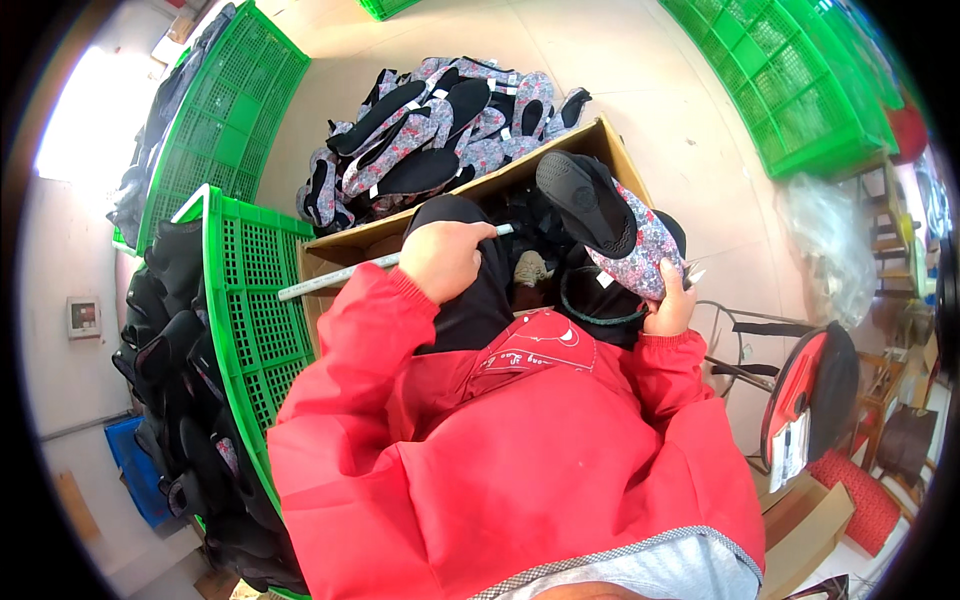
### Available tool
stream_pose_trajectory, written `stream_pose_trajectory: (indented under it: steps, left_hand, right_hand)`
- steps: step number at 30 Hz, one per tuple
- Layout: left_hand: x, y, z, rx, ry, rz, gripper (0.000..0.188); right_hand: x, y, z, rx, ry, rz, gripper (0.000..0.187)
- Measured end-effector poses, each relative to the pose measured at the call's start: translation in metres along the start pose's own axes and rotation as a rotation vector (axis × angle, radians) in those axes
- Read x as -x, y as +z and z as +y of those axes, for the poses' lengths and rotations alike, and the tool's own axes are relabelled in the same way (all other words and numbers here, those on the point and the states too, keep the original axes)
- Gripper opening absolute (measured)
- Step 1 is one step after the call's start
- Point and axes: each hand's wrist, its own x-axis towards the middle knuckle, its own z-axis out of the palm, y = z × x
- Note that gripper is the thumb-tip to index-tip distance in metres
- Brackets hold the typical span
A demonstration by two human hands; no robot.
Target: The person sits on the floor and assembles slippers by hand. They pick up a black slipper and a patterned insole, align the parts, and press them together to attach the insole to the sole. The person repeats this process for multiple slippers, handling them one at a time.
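floral shoe, black sole facing you, is in your right hand, which is closed on its near end, over the cardboard box. your left hand is fisted round a pale rod. beyond the box: heap of similar shoes on the floor. green crate beside you, left.

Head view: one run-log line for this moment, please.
left hand: grips rod | right hand: holds floral shoe, sole showing | shoe pile: beyond box | green crate: left

hands hold pale rod, floral shoe
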Motion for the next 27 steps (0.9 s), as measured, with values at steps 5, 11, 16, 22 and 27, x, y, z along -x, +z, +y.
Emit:
stream_pose_trajectory:
  steps: [5, 11, 16, 22, 27]
  left_hand:
    - [-0.042, 0.038, -0.001, -0.297, 0.283, -0.321, 0.05]
    - [-0.103, 0.005, 0.0, 0.012, 0.162, -0.295, 0.052]
    - [-0.095, -0.001, -0.009, -0.16, 0.284, -0.6, 0.05]
    - [-0.093, 0.037, -0.002, -0.239, 0.196, -0.816, 0.077]
    - [-0.118, 0.02, 0.005, -0.102, 0.141, -0.68, 0.066]
  right_hand:
    - [-0.006, -0.012, 0.017, -0.035, -0.009, 0.025, 0.04]
    - [-0.011, -0.018, 0.017, -0.08, -0.02, 0.059, 0.036]
    - [-0.018, -0.019, 0.018, -0.132, -0.01, 0.001, 0.034]
    - [-0.016, -0.013, 0.019, -0.125, -0.006, -0.01, 0.033]
    - [-0.018, -0.021, 0.02, -0.105, -0.02, 0.002, 0.035]
